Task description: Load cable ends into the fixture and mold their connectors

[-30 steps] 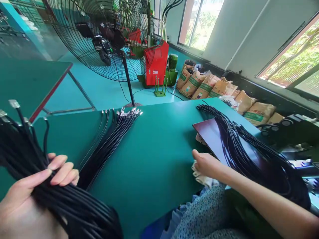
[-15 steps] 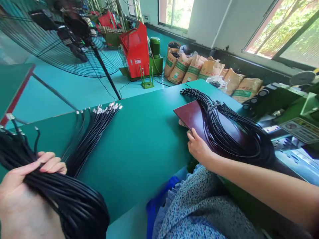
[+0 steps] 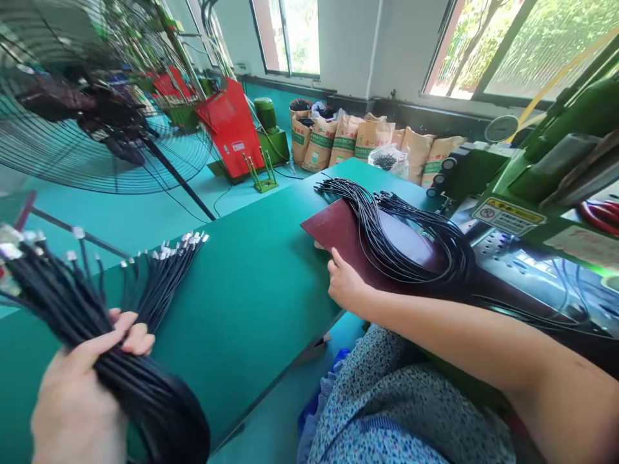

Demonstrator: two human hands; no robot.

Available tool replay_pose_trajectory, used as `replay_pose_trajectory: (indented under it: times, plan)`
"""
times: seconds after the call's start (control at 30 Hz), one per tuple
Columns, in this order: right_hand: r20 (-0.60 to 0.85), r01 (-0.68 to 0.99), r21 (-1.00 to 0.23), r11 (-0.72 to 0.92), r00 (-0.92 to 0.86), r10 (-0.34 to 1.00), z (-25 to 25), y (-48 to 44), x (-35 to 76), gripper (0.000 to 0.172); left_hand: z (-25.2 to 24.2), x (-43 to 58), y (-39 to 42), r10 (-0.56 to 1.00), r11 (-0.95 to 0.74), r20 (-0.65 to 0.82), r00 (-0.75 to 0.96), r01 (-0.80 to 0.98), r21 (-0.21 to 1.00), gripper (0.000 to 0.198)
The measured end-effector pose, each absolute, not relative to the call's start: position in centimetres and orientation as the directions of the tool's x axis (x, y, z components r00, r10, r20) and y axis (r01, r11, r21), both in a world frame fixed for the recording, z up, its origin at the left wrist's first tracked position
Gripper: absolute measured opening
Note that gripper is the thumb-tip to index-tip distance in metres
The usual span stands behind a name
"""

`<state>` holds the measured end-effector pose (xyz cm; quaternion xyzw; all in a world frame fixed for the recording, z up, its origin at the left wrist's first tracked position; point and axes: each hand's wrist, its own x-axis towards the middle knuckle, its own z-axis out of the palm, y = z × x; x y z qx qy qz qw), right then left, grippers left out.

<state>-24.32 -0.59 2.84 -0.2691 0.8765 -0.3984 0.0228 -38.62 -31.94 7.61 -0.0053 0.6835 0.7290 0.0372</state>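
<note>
My left hand (image 3: 91,367) is wrapped around a thick bundle of black cables (image 3: 140,386), whose pale connector ends fan out at the upper left. The bundle's looped lower part hangs near the bottom of the view. Beside it, another bunch of black cables (image 3: 167,283) lies on the green tabletop (image 3: 251,277), with shiny ends pointing away. My right hand (image 3: 345,280) grips the near left edge of a dark red-brown board (image 3: 329,229); some fingers are hidden beneath it. Two curved bunches of black cables (image 3: 387,241) rest on that board.
A green machine (image 3: 512,187) with a pressure gauge stands at the right. A large wire-guarded fan (image 3: 106,122) is at the left. Behind the table are a red machine (image 3: 229,129) and several paper sacks (image 3: 345,138) along the wall.
The view has turned to the right. My left hand has lifted the cable bundle and brought it inward, showing more of its connector ends. My right hand stays at the board's edge.
</note>
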Motion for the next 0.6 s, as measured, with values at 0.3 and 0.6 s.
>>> replay_pose_trajectory:
  times: [0.3,0.6]
  plan:
    - [0.039,-0.129,-0.928,-0.35,-0.966,0.254,10.0,-10.4,-23.4,0.046,7.6,-28.8,-23.9,0.646,0.343,0.226,-0.729,0.542,0.767,0.049]
    - [0.1,-0.441,-0.809,-0.388,-0.754,0.649,18.4,-6.9,-17.4,0.008,3.1,-23.5,-22.4,0.696,0.405,0.476,-0.537,0.842,0.357,0.082]
